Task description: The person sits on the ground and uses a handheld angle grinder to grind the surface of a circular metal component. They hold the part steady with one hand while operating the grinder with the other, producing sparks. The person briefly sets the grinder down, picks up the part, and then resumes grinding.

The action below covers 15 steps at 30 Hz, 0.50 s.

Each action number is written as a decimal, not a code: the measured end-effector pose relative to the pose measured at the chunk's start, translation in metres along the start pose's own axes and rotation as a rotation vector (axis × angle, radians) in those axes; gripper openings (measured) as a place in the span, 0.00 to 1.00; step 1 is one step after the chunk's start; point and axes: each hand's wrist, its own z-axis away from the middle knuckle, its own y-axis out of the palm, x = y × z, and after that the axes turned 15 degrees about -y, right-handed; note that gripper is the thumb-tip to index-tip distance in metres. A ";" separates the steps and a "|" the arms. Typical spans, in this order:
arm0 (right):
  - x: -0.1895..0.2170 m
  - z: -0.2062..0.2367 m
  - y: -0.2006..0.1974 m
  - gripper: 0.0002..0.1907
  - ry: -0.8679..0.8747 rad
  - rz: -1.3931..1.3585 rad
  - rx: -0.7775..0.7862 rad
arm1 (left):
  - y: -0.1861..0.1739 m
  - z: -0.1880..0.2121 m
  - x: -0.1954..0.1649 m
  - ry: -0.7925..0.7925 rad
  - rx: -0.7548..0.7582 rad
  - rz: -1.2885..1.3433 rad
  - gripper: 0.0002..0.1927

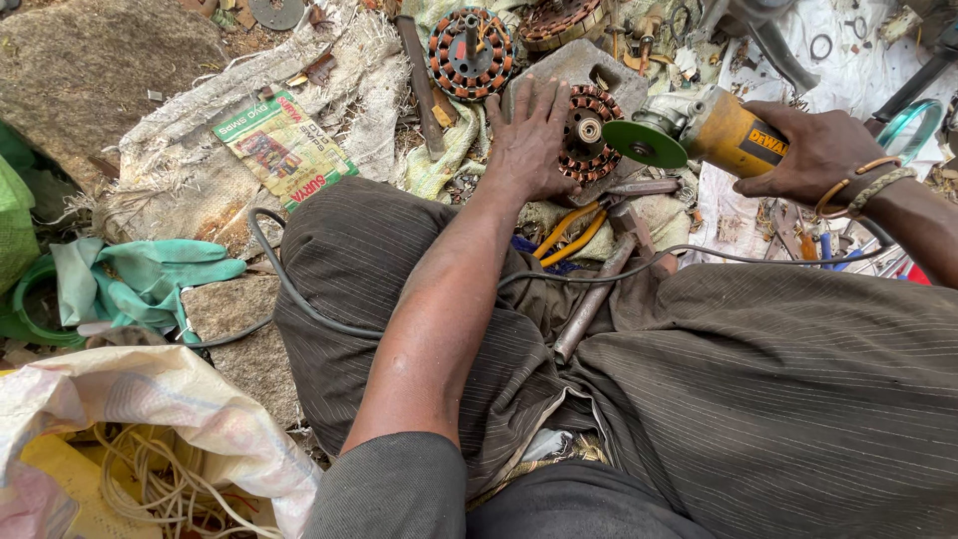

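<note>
My left hand (pixel 529 140) presses flat on a round motor stator with copper windings (pixel 591 130), which lies on a grey stone block (pixel 569 65). My right hand (pixel 813 150) grips the yellow body of an angle grinder (pixel 723 135). Its green disc (pixel 644 143) sits right beside the stator's right edge. The grinder's black cable (pixel 299 294) runs across my lap.
A second copper-wound stator (pixel 471 52) lies beyond the block. Yellow-handled pliers (pixel 569 232), a hammer (pixel 609 274) and metal bars rest by my knees. Green rubber gloves (pixel 140 279) lie at left, a white sack with coiled cord (pixel 150 469) at lower left. Burlap and scrap cover the ground.
</note>
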 end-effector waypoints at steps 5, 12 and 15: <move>0.001 -0.002 0.001 0.58 -0.026 0.050 -0.012 | -0.002 0.006 0.003 0.001 -0.029 0.012 0.76; -0.010 0.002 0.005 0.59 -0.005 -0.038 0.004 | -0.001 0.003 0.003 0.002 -0.031 0.010 0.77; -0.017 0.007 0.005 0.57 -0.027 -0.039 -0.054 | 0.002 0.001 0.006 0.026 -0.033 0.039 0.79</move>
